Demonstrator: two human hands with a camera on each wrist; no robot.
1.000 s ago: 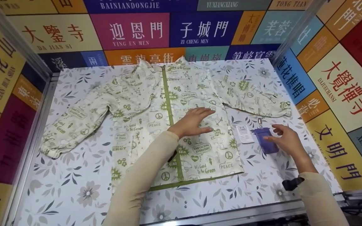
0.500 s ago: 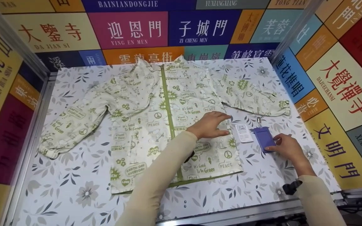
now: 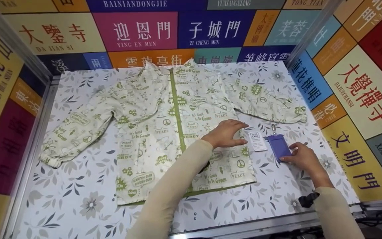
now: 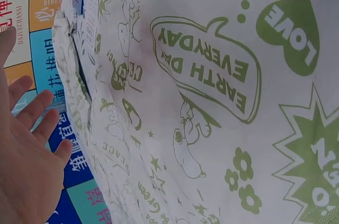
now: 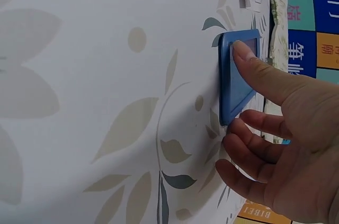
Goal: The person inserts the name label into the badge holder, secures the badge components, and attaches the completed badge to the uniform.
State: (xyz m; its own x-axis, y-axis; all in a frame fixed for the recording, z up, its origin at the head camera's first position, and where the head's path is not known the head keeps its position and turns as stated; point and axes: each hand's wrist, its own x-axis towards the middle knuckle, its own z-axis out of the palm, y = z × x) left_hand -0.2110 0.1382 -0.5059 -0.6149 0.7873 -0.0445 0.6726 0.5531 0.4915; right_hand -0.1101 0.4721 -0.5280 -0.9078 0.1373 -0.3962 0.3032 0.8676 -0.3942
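A white jacket [image 3: 154, 122] with green print and a green zip placket lies spread on the table, its sleeves out to both sides. Over its right front panel is my left hand [image 3: 225, 133], fingers extended and holding nothing; the left wrist view shows the same hand [image 4: 32, 155] with loose fingers. My right hand [image 3: 303, 157] pinches the lower right edge of a purple-blue badge holder [image 3: 279, 147] with a metal clip. In the right wrist view its thumb lies on the holder's face [image 5: 241, 83] with fingers curled at the edge. Left of the holder lies a small white printed card [image 3: 258, 142].
The table [image 3: 78, 186] has a white cover with grey flowers and leaves. Panels with coloured lettering [image 3: 144, 31] wall it in at the back and both sides. A metal rail [image 3: 250, 227] runs along the front edge.
My right hand has come down onto the badge holder and taken its edge between thumb and fingers. My left hand has shifted right over the jacket, towards the white card.
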